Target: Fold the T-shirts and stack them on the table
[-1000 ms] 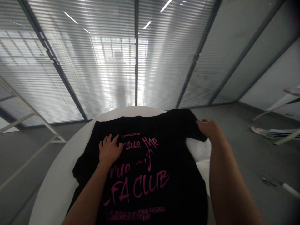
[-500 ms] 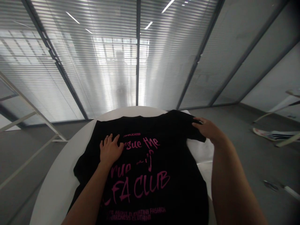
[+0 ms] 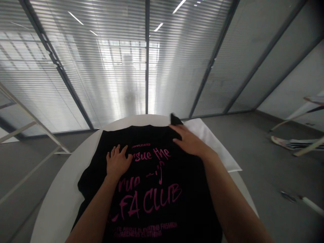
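Observation:
A black T-shirt [image 3: 192, 202] with pink lettering lies spread on a round white table [image 3: 48, 206]. My left hand [image 3: 118, 161] rests flat on its upper left part, fingers spread, covering some of the print. At the shirt's upper right, my right hand [image 3: 188, 139] lies over the turned-in sleeve, thumb and fingers stretched apart. Just beyond its fingertips, a blurred black corner of the sleeve [image 3: 176, 119] sticks up. My right hand and forearm hide part of the shirt's right edge.
White cloth or paper [image 3: 212, 141] hangs over the table's right edge. A pale metal frame [image 3: 37, 125] stands at left. At right are a rack leg [image 3: 307, 143], a striped item [image 3: 286, 143] and dark things on the floor [image 3: 288, 196]. Glass panels with blinds [image 3: 113, 84] rise behind.
My right hand has moved left from the outstretched right sleeve, which is now turned inward over the shirt. More of the white sheet shows. My left hand stays in place on the shirt.

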The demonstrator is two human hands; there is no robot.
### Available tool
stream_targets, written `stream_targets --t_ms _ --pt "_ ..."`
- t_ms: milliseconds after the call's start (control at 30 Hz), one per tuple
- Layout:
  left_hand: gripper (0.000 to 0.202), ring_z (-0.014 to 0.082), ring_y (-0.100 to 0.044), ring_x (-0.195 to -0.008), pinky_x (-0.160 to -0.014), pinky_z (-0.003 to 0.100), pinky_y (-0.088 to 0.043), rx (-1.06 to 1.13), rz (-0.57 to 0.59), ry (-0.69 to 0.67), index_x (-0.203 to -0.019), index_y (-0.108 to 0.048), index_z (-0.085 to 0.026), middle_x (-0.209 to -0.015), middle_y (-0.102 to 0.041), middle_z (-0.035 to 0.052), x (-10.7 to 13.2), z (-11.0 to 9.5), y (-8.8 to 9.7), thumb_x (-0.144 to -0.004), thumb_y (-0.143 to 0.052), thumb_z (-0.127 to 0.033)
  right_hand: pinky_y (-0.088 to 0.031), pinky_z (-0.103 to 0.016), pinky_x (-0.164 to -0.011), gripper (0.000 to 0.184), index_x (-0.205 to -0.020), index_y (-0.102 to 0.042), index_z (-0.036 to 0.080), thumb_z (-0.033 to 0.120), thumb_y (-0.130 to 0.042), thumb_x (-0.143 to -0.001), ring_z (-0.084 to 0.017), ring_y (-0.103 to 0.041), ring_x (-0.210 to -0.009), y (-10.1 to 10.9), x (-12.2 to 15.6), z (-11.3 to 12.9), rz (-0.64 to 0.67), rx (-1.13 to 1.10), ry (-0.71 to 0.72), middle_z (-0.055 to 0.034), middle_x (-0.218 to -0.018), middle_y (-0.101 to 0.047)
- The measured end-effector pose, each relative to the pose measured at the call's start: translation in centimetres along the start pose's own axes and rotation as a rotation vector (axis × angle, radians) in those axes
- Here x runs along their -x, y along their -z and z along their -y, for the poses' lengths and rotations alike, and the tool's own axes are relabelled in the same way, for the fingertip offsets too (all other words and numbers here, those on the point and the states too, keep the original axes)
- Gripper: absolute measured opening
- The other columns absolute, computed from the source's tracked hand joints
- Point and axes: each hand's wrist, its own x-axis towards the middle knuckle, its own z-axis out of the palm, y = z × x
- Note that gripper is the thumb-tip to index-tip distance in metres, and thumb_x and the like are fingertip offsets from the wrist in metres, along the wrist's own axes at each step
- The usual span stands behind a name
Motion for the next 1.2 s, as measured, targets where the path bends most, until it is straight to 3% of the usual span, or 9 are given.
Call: stream_targets --t_ms 67,133,267,400,500,633,833,1067,1200 --pt "0.054 0.0321 -0.034 -0.139 -0.111 0.054 -0.023 0.001 -0.001 0.003 -0.139 -0.05 -0.028 -0.147 -0.045 0.0121 0.0 0.0 0.0 -0.089 -0.042 -0.045 -0.042 -0.04 -0.104 0.062 -0.145 -0.043 0.029 0.025 -0.058 -0.085 -0.023 -0.054 -0.121 -1.3 0.1 0.9 0.2 -0.06 0.085 -0.0072 -0.145 -0.045" --pt "0.054 0.0325 -0.034 -0.139 -0.111 0.054 -0.023 -0.001 0.005 0.006 -0.139 -0.051 -0.028 -0.147 -0.045 0.0124 0.0 -0.1 0.1 -0.089 -0.042 -0.045 -0.043 -0.041 -0.102 0.056 -0.143 -0.046 0.027 0.025 -0.054 -0.088 -0.023 -0.057 -0.117 -2.0 0.1 1.0 0.271 -0.07 0.093 -0.0082 -0.139 -0.053" --pt "0.054 0.0327 -0.034 -0.138 -0.111 0.054 -0.024 -0.007 0.012 0.003 -0.139 -0.051 -0.028 -0.147 -0.045 0.0126 0.0 -0.1 0.3 -0.088 -0.042 -0.044 -0.046 -0.04 -0.097 0.041 -0.132 -0.057 0.024 0.027 -0.046 -0.093 -0.023 -0.062 -0.108 -1.6 -0.3 0.7 0.175 0.016 0.009 -0.0065 -0.125 -0.064" --pt "0.054 0.0324 -0.036 -0.138 -0.111 0.054 -0.024 -0.009 -0.015 -0.002 -0.138 -0.052 -0.028 -0.146 -0.046 0.0127 0.0 -0.1 0.2 -0.088 -0.043 -0.044 -0.045 -0.045 -0.095 0.037 -0.125 -0.061 0.022 0.032 -0.048 -0.092 -0.03 -0.059 -0.11 -1.2 -0.2 0.1 -0.045 0.307 -0.249 -0.0131 -0.12 -0.064" --pt "0.054 0.0329 -0.036 -0.137 -0.11 0.054 -0.025 -0.01 -0.025 -0.008 -0.138 -0.053 -0.027 -0.145 -0.047 0.0133 0.0 0.0 0.1 -0.088 -0.043 -0.045 -0.045 -0.045 -0.094 0.042 -0.127 -0.059 0.016 0.035 -0.05 -0.09 -0.032 -0.06 -0.109 -1.2 0.3 -0.9 0.077 0.363 -0.389 -0.0182 -0.117 -0.064" --pt "0.054 0.0329 -0.036 -0.137 -0.111 0.054 -0.024 -0.006 -0.017 -0.001 -0.138 -0.053 -0.028 -0.146 -0.046 0.0131 0.0 0.0 0.1 -0.088 -0.043 -0.046 -0.042 -0.04 -0.101 0.058 -0.137 -0.05 0.011 0.027 -0.06 -0.082 -0.03 -0.055 -0.12 -0.1 1.1 -2.6 0.33 0.242 -0.331 -0.0187 -0.131 -0.057" --pt "0.055 0.0336 -0.036 -0.138 -0.11 0.055 -0.024 0.011 -0.015 -0.003 -0.138 -0.052 -0.027 -0.146 -0.046 0.0138 -0.1 0.0 0.1 -0.087 -0.044 -0.047 -0.036 -0.04 -0.109 0.082 -0.146 -0.04 0.017 0.013 -0.063 -0.067 -0.03 -0.048 -0.128 2.5 2.1 -4.2 0.485 0.049 -0.249 -0.0119 -0.143 -0.05" --pt "0.055 0.0338 -0.036 -0.138 -0.11 0.056 -0.024 0.015 -0.019 -0.013 -0.138 -0.052 -0.028 -0.146 -0.046 0.0142 -0.1 0.2 -0.2 -0.087 -0.043 -0.047 -0.042 -0.04 -0.104 0.083 -0.147 -0.04 0.021 0.006 -0.052 -0.066 -0.027 -0.055 -0.121 2.6 2.5 -5.0 0.472 -0.012 -0.192 -0.0088 -0.141 -0.053" --pt "0.056 0.0337 -0.035 -0.138 -0.11 0.056 -0.024 0.02 -0.005 -0.005 -0.139 -0.052 -0.028 -0.146 -0.046 0.0144 -0.1 0.1 0.0 -0.087 -0.043 -0.048 -0.047 -0.038 -0.098 0.061 -0.138 -0.054 0.025 0.015 -0.05 -0.077 -0.026 -0.064 -0.107 3.4 2.4 -5.2 0.483 -0.02 -0.192 -0.0052 -0.124 -0.066"
